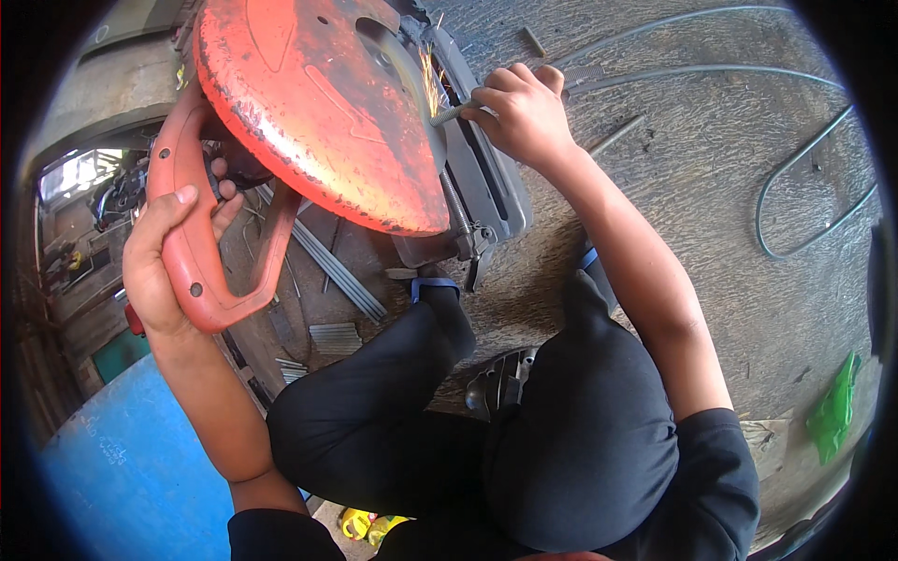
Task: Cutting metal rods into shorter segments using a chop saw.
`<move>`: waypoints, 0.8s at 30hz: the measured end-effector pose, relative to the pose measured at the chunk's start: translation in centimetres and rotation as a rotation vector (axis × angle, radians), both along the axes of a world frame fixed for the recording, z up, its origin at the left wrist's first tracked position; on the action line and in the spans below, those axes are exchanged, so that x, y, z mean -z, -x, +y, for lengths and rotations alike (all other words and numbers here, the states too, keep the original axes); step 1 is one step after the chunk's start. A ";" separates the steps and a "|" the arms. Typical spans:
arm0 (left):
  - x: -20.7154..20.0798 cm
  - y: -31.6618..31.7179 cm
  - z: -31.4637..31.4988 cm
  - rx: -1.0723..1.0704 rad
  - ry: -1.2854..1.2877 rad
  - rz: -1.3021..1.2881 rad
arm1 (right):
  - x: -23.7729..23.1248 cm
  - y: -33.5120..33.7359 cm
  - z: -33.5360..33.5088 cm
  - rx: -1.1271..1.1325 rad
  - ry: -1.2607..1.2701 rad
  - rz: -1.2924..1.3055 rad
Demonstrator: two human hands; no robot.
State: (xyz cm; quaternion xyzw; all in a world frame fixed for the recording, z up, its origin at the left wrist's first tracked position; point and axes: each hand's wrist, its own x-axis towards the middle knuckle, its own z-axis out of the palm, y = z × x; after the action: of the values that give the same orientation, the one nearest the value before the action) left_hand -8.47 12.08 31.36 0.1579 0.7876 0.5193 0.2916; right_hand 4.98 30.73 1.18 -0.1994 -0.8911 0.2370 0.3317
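L hand [154,266] is wrapped round the handle [199,266] of a big red chop saw [323,117], thumb along the near side, fingertips curled in thru the grip opening. R hand [524,112] is pinching a grey metal rod [449,115] btwn thumb & fingers, the rod's tip at the edge of the saw blade [409,70]; orange sparks [431,84] fly up right by it. Red paint on saw is worn, w/ dark scuffs along the rim. Dark grey base [485,164] sits on the floor [692,196], clamp screw [456,201] at its near end.

Approx. below the handle, a bundle of long rods [337,271] lies on the floor, w/ a stack of short rods [335,338] just beside it. Loose short rod [617,136] near R forearm; small cut piece [533,42] farther up. Long bent rods [692,72] curve off to the R side. Green plastic bag [834,411] far R, blue drum [140,449] lower L, yellow packets [374,525] at bottom edge. Person's black trousers [580,430] fill lower mid, knees bent.
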 end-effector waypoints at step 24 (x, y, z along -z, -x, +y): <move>-0.1 -0.1 0.0 -0.010 0.002 0.008 | 1.0 -0.7 0.1 -0.179 0.546 -0.050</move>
State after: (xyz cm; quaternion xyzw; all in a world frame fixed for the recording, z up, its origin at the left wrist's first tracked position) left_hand -8.40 12.07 31.41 0.1559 0.7900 0.5194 0.2861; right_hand 5.64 30.80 0.16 -0.2077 -0.8162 0.4916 0.2215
